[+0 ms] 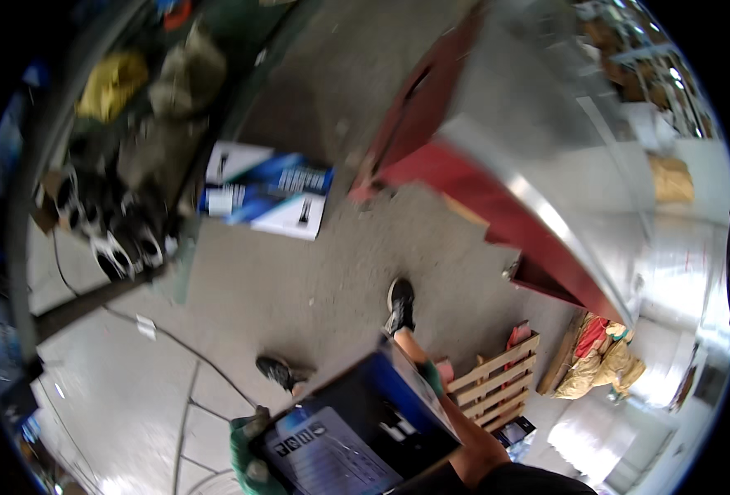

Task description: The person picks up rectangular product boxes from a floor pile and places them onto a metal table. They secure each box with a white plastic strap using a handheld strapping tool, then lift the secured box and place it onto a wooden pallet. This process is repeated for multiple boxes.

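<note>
A blue, black and white printed cardboard box is held up in front of my body, tilted, close to the camera. My left hand, in a green and grey work glove, grips its left side. On the right, my forearm runs along the box to its far right edge. There a bit of green glove shows my right hand gripping that side; most of its fingers are hidden behind the box. Below the box, my shoes stand on the grey concrete floor.
A similar flat box lies on the floor ahead. To the left, a rack carries metal ring-shaped parts and a yellow bag. A red-edged metal table stands right, near a wooden pallet. A cable crosses the floor.
</note>
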`<action>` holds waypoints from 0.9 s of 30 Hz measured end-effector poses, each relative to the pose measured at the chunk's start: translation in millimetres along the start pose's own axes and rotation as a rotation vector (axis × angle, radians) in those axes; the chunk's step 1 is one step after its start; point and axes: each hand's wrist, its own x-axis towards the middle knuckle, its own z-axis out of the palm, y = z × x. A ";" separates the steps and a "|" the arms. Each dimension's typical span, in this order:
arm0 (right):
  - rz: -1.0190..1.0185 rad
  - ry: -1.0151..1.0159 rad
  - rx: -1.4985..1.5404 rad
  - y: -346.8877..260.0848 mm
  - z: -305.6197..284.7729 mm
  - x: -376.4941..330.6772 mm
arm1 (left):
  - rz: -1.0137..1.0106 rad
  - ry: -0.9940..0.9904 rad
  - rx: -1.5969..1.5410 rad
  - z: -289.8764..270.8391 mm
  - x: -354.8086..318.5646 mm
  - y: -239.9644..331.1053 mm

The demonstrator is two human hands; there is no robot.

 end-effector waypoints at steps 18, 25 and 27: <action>-0.261 -0.083 -0.428 -423.2 68.4 -377.7 | -0.236 -0.617 0.240 639.4 305.7 158.8; -0.638 0.085 -0.950 -486.8 53.0 -382.6 | -0.090 -0.867 0.638 544.2 234.4 126.5; -0.888 -0.037 -0.841 -515.9 64.8 -359.6 | 0.223 -0.736 0.954 469.6 274.3 99.3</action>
